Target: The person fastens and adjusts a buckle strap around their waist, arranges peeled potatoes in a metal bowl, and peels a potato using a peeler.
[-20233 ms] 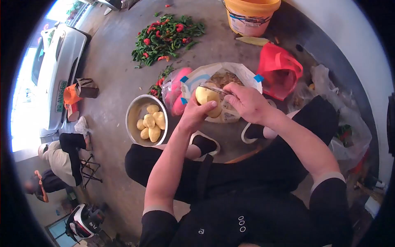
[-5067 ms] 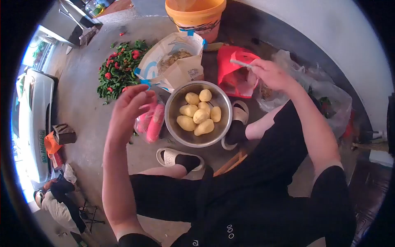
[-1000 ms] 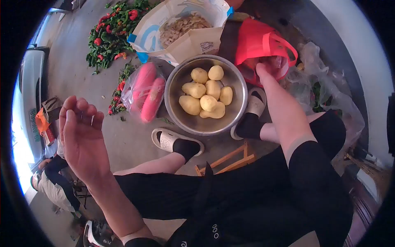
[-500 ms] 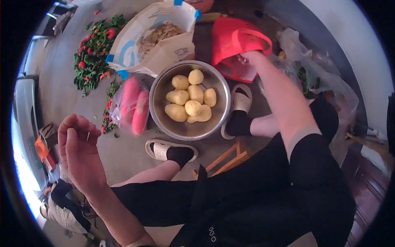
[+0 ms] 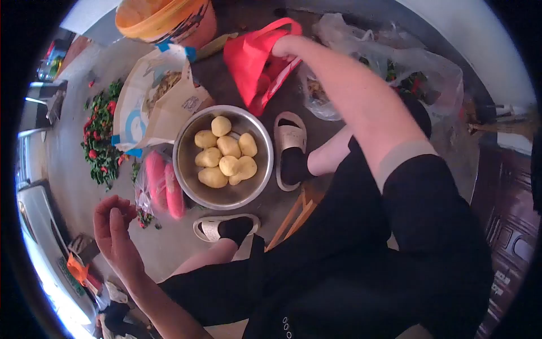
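Observation:
My right hand (image 5: 287, 47) is at the mouth of a red bag (image 5: 248, 59), its fingers closed at the bag's edge and partly hidden. Small dark shapes show inside the bag, too dim to name. To the left, my left hand (image 5: 117, 226) is raised above the floor with curled fingers and the thumb against them. Whatever it may hold is too small to make out. Between my feet and the bag stands a metal bowl (image 5: 186, 186) with several peeled potatoes (image 5: 228, 146) in it.
Left of the bowl lie pink sausage-shaped packs in clear plastic (image 5: 157, 181). Behind them stands a paper bag (image 5: 169, 116) with peelings. Red peppers and greens (image 5: 101, 135) lie far left. An orange bucket (image 5: 197, 25) and clear plastic bag (image 5: 395, 62) stand further back.
The view has shifted, showing more of the orange bucket. My right hand is now at the red bag's edge instead of deeper inside, and the bag stands more upright. My left hand stays raised.

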Motion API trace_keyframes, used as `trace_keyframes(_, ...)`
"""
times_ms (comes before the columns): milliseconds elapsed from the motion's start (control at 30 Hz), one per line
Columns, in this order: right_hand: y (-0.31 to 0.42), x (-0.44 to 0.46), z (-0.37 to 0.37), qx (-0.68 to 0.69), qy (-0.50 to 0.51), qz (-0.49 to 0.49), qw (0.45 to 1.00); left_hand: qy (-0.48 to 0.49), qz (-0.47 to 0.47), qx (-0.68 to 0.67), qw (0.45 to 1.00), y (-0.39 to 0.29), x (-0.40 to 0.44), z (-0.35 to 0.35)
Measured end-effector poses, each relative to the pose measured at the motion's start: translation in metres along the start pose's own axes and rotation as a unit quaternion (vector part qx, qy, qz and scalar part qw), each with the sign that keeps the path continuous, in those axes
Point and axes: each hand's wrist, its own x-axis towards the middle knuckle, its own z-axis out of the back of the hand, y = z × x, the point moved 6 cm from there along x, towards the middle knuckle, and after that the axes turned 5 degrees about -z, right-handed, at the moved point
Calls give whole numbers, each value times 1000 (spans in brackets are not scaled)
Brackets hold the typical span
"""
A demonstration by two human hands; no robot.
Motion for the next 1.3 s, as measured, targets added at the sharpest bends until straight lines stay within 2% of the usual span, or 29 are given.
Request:
trace_keyframes(33, 0, 0, -10, 6, 19, 15, 1000, -4, -1, 0, 1000, 1, 1, 0)
trace_keyframes(100, -6, 6, -41, 181, 21, -20, 983, 8, 6, -17, 1000, 6, 4, -1)
trace_keyframes(133, -13, 24, -73, 269, 38, -35, 962, 13, 12, -24, 1000, 7, 5, -2)
trace_keyframes(200, -14, 20, -91, 372, 46, -54, 926, 21, 14, -8, 1000, 4, 5, -9)
trace_keyframes(267, -6, -17, -108, 480, 33, -91, 872, 26, 15, 5, 1000, -1, 6, -15)
trace_keyframes(333, -7, -9, -105, 331, -69, -33, 941, 31, 16, 15, 999, -4, 5, -21)
trace_keyframes(400, -22, 37, -125, 217, -265, -31, 939, 25, 26, 16, 999, -3, 3, -21)
trace_keyframes(467, -18, 38, -112, 153, -337, -27, 929, 17, 30, 13, 999, -5, 2, -21)
trace_keyframes(767, -12, 61, -87, 46, -325, -52, 943, -45, 61, 6, 997, 5, 8, 11)
trace_keyframes(1033, -12, 70, -79, 23, -324, -62, 944, -135, 63, -98, 984, 19, 4, 48)
trace_keyframes(1300, -18, 70, -70, 24, -324, -56, 944, -144, 52, -156, 976, 30, -3, 65)
